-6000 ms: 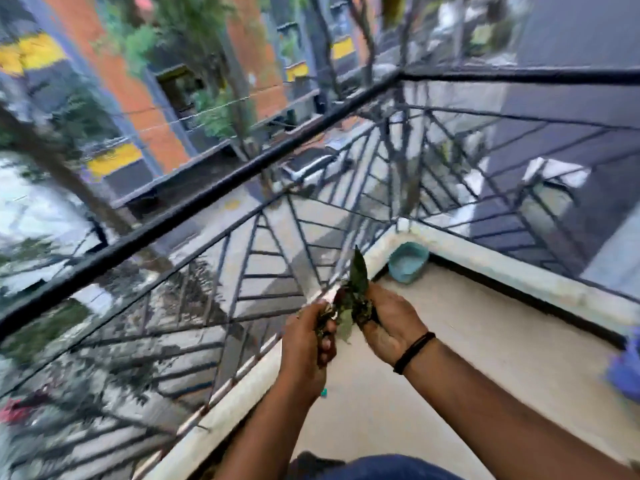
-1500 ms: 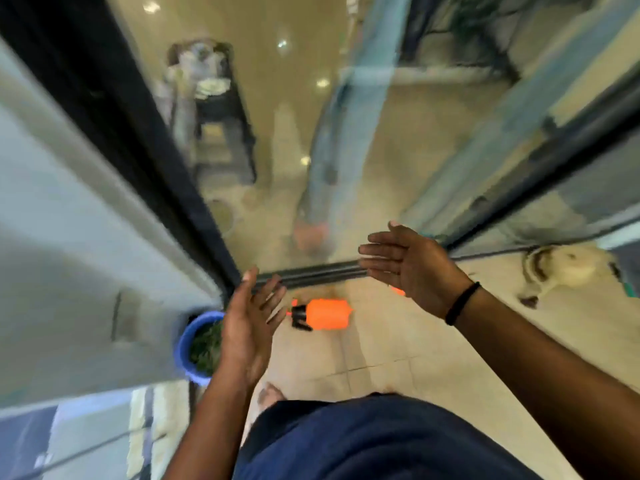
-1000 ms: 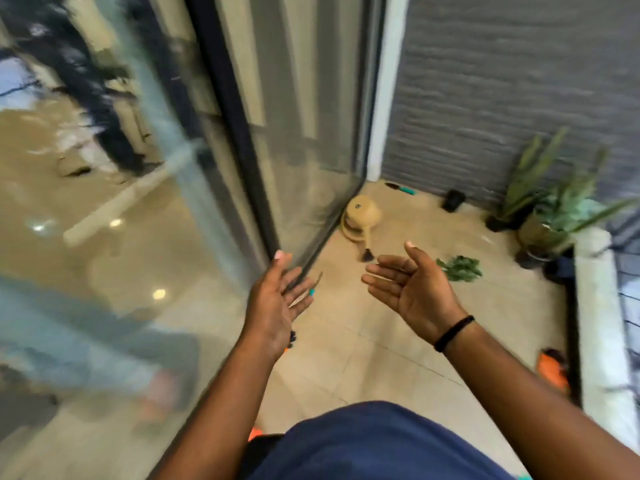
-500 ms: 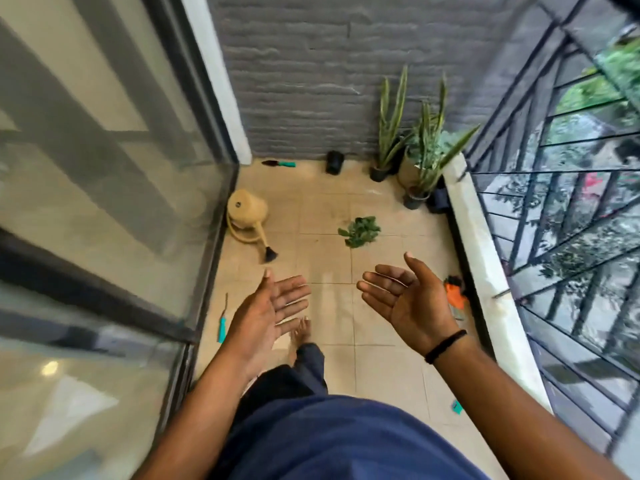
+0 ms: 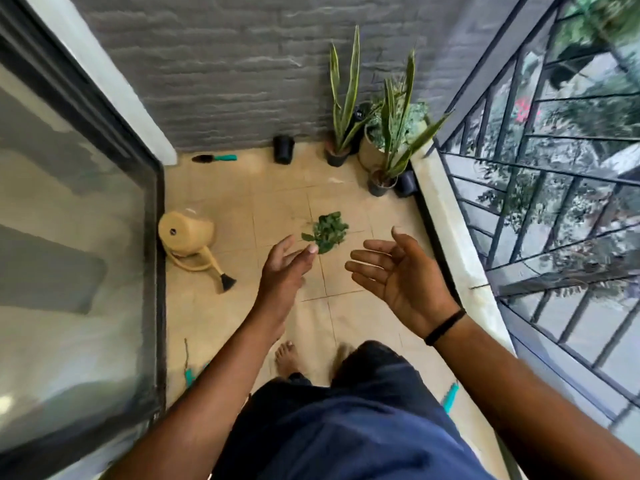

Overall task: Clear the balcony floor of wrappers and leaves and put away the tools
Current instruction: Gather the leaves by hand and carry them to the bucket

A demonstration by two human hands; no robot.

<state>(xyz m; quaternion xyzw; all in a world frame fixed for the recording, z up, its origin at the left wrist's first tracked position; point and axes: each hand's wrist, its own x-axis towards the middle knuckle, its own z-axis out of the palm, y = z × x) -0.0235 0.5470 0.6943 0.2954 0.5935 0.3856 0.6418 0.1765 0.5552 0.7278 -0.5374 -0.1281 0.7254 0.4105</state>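
Having turned from the glass door, both hands, left (image 5: 284,268) and right (image 5: 398,271), spread empty; the leaves (image 5: 327,231) lie at twelve o'clock, next to gather.

Both hands hover palms-up with fingers relaxed, left hand (image 5: 282,268) and right hand (image 5: 398,275), above the beige tiled floor (image 5: 221,313). A small pile of green leaves (image 5: 327,231) lies just beyond them; a tan plastic watering can (image 5: 188,237) lies tipped at left.
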